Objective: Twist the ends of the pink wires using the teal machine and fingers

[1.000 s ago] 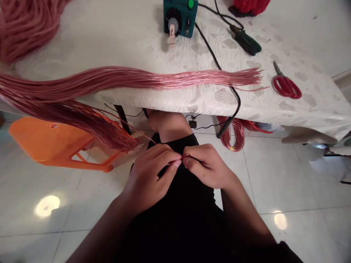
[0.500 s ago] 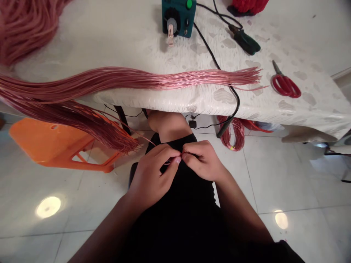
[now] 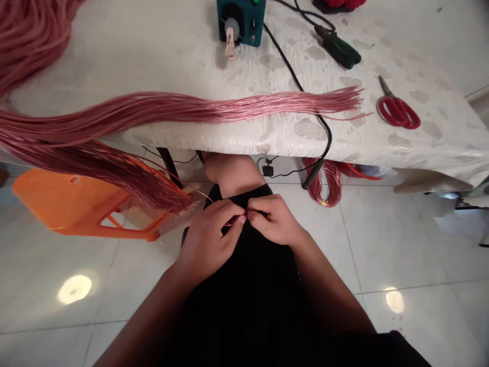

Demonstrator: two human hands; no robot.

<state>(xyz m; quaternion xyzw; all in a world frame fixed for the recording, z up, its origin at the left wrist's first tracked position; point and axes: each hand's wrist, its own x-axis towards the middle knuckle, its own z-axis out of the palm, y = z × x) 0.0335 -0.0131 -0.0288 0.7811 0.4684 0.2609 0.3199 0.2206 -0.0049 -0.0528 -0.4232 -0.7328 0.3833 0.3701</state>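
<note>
Over my lap, my left hand (image 3: 214, 237) pinches a thin pink cord (image 3: 188, 184) between thumb and forefinger. That cord runs up and left toward a hanging bundle of pink cords (image 3: 133, 181). My right hand (image 3: 273, 218) is also closed in a pinch, its fingertips meeting those of the left at a small reddish bit of the cord. The fingers cover most of this spot, so its detail cannot be made out. On the table edge above lies another long bundle of pink cords (image 3: 229, 106).
The table (image 3: 153, 61) bears a teal machine (image 3: 241, 23) with a pink clip, green-handled pliers (image 3: 340, 48), red-handled scissors (image 3: 399, 109) and a black cable (image 3: 284, 58). An orange stool (image 3: 49, 204) stands at left. A coil of pink cord (image 3: 324, 186) hangs below the table edge.
The view has shifted slightly, so table things sit a little higher and some further left. Both hands keep their pinch, fingertips together, with hardly any movement between them.
</note>
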